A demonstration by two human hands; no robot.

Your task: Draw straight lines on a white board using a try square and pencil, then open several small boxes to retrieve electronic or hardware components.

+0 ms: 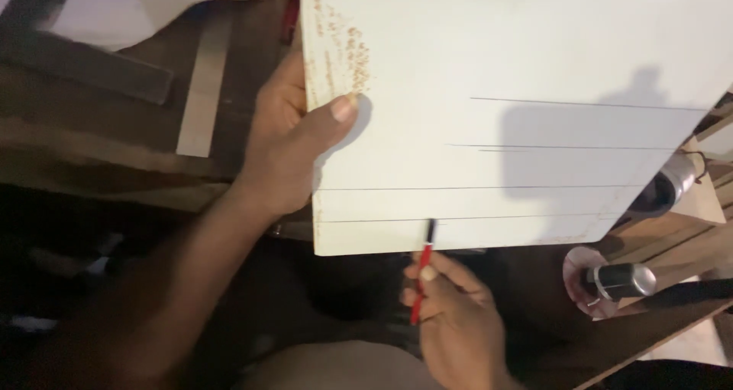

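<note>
While left hand [286, 142] clamps white board [519, 107] edge | right hand [450, 314] pinches red pen [422, 272] at near edge

I see both my left hand [286, 142] and right hand [450, 314] bare, no rings or watch visible, forearms apparently sleeveless, though the dim lower frame hides much.

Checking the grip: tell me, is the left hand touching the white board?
Touching. Head view shows the left hand gripping the white board's edge, thumb pressed flat on top.
</note>
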